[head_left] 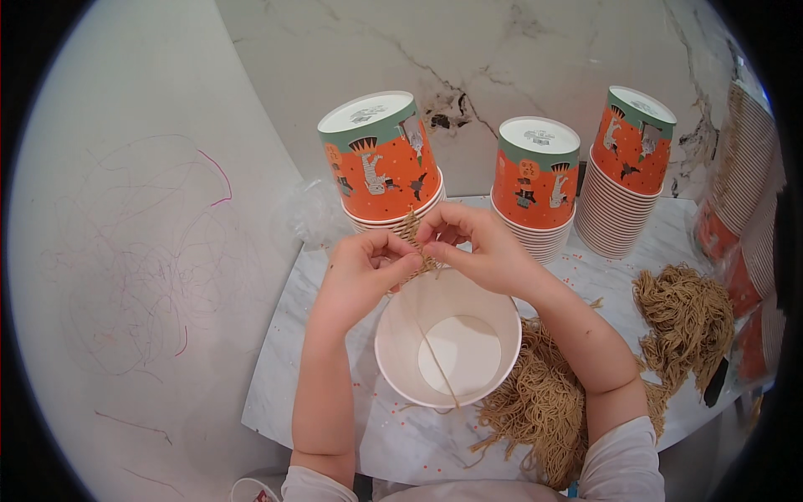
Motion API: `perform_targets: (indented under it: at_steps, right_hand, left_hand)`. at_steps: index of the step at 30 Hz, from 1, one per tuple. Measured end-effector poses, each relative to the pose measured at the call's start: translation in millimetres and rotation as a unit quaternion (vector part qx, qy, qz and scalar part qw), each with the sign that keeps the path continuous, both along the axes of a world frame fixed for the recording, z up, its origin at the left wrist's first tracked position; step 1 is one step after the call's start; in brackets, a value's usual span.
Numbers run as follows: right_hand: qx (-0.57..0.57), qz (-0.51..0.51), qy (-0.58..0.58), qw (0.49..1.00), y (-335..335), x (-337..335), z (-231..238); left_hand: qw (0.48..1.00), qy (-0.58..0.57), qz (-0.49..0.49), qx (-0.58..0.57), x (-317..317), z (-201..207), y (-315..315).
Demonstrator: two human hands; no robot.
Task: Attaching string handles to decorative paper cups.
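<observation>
My left hand [361, 266] and my right hand [478, 251] meet above the far rim of a white paper bucket [400, 339], which stands open on the table. The fingers of both hands are pinched around a tan string [434, 351]. One long end of it hangs down across the bucket's mouth to the near rim. More tan strands [411, 224] show just behind the fingertips; how they are tied or looped is hidden. To the right of the bucket, under my right forearm, lies a loose heap of tan string [544, 393].
Upside-down stacks of orange and green paper buckets [381, 163] [535, 180] [631, 142] line the table's far side. At the right sit another string heap [682, 322] and bagged buckets [736, 167]. Crumpled clear plastic [316, 213] lies by a scribbled white wall [150, 251].
</observation>
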State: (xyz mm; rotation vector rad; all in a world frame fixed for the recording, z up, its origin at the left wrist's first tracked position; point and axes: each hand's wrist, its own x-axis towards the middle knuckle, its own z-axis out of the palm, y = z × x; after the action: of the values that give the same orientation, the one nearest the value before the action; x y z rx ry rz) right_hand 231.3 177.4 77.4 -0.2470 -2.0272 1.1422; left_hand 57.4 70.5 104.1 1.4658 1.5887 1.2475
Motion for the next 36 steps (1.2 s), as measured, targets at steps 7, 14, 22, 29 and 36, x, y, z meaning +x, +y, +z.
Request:
perform_targets:
  at_steps: [7, 14, 22, 29, 36]
  right_hand:
    - [-0.008, 0.014, 0.008, 1.000, 0.3, 0.6, -0.4]
    - [-0.002, 0.027, 0.011, 1.000, -2.6, -0.3, 1.7]
    - [0.113, -0.020, -0.033, 0.993, 1.3, 6.9, 2.1]
    - [0.048, -0.003, -0.040, 0.998, -4.6, 1.7, 0.6]
    - [0.054, -0.050, -0.014, 0.997, -3.9, 0.2, -0.5]
  left_hand:
    - [0.999, -0.034, 0.000, -0.006, 2.6, 0.8, 3.1]
    - [0.997, -0.038, -0.052, -0.048, -5.7, -6.2, 7.9]
    - [0.992, -0.109, -0.027, -0.050, -13.0, -8.4, 13.5]
    - [0.989, -0.144, 0.017, -0.023, -10.3, -18.2, 22.2]
    - [0.989, -0.146, 0.033, -0.009, -5.3, -16.4, 21.1]
